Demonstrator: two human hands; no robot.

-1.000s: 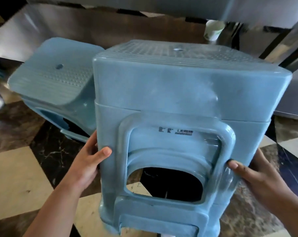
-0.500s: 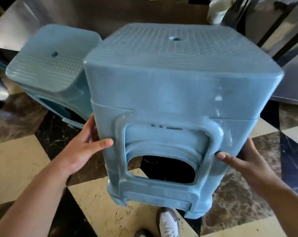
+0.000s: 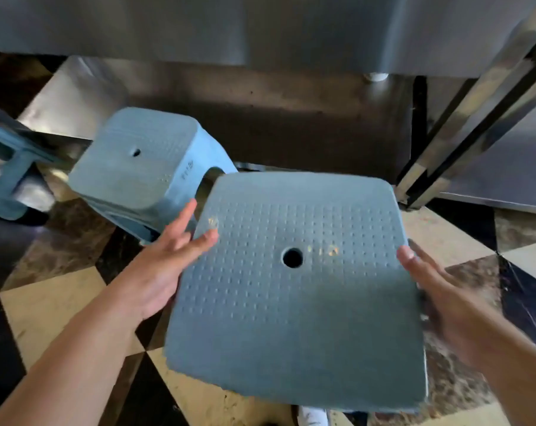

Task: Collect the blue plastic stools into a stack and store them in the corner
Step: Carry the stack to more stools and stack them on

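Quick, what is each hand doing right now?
Left hand: open, straight fingers against the left edge of the near blue stool.
Right hand: open, blurred, at the stool's right edge; contact cannot be told.

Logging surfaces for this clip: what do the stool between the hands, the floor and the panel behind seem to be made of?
Stool between the hands: moulded blue plastic, matt, with a raised dot grid and a centre hole. Floor: polished stone tiles, likely marble, veined dark and cream, glossy. Back panel: probably stainless steel, brushed with soft reflections.
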